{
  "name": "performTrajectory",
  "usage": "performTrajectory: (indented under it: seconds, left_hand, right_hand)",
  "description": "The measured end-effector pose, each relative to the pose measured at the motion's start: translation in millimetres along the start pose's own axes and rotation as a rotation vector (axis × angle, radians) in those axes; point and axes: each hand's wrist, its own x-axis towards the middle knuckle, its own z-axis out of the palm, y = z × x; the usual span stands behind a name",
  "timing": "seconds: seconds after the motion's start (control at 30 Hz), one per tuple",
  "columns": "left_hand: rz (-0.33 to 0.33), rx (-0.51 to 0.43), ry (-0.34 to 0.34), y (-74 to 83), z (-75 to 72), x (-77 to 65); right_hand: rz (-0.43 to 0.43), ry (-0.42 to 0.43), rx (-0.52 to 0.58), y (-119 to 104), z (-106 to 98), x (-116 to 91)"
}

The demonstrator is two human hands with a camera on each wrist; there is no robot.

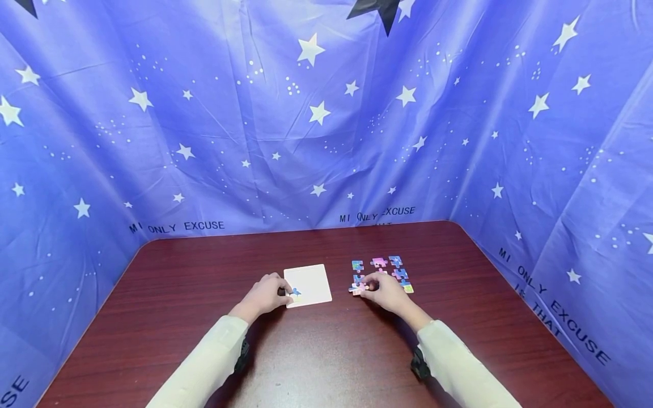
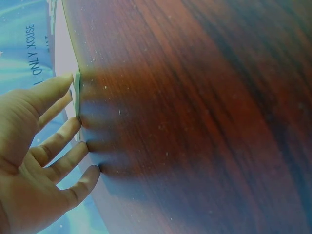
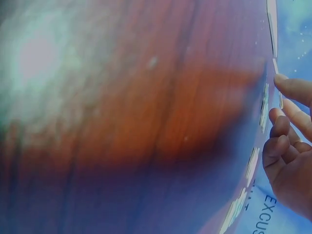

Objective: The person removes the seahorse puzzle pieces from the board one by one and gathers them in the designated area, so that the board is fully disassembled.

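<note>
At the left side of a white square puzzle board point(image 1: 312, 283) is my left hand point(image 1: 262, 296). In the left wrist view its thumb and fingers are spread, rather straight, and touch the board's edge point(image 2: 77, 97). A blue puzzle piece point(image 1: 296, 292) lies in the board's near left corner, beside those fingertips. My right hand point(image 1: 388, 293) pinches a puzzle piece point(image 1: 353, 289) between thumb and forefinger, over the left part of the loose pieces. The right wrist view has that piece point(image 3: 281, 101) edge-on, its picture hidden. The right hand's other fingers are curled in.
Several loose puzzle pieces, among them a pink one point(image 1: 379, 262) and a blue one point(image 1: 395, 260), lie right of the board. All rest on a dark red wooden table point(image 1: 306, 351). A blue star-patterned curtain point(image 1: 275, 113) rises behind the table and along both sides.
</note>
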Motion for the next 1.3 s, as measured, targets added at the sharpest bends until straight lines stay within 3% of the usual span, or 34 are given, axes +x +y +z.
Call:
performTrajectory:
  seconds: [0.3, 0.87, 1.3]
  left_hand:
    - [-0.002, 0.004, 0.000, -0.4, -1.1, 2.4]
    - [0.012, 0.003, 0.005, -1.2, 1.4, 1.7]
    - [0.009, 0.008, 0.009, -1.1, 1.5, -0.3]
  right_hand:
    - [-0.030, 0.006, 0.010, 10.0, -7.1, -0.9]
    - [0.033, 0.026, 0.001, 23.7, -22.3, -9.3]
    - [0.033, 0.034, -0.018, 32.6, -30.3, -15.2]
